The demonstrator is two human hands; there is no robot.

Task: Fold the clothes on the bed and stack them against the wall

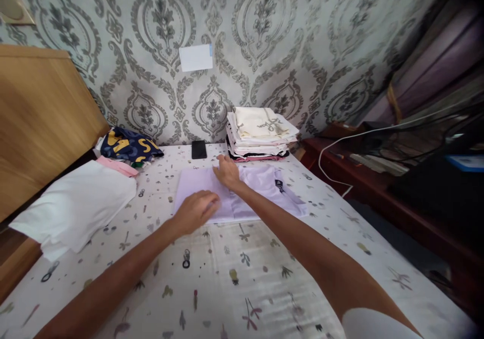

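A lilac T-shirt point(257, 208) lies folded into a long flat shape on the bed, with a small dark print near its right end. My left hand point(196, 210) is over the near left part of the shirt, fingers loosely bent and apart, slightly blurred, with nothing visible in them. Towards the shirt's far edge, around its middle, my right hand point(227, 173) rests with bent fingers apart; I see no cloth gripped in it. Just behind the right hand stands a stack of folded clothes point(260, 130), a cream piece with dark lettering on top.
A white garment point(91, 193) lies loosely at the left, beside a navy patterned cloth point(130, 145) and a pink one point(117, 166). A black phone point(198, 149) lies near the wall. The wooden headboard point(41, 122) bounds the left; a dark red desk point(363, 183) with cables stands right.
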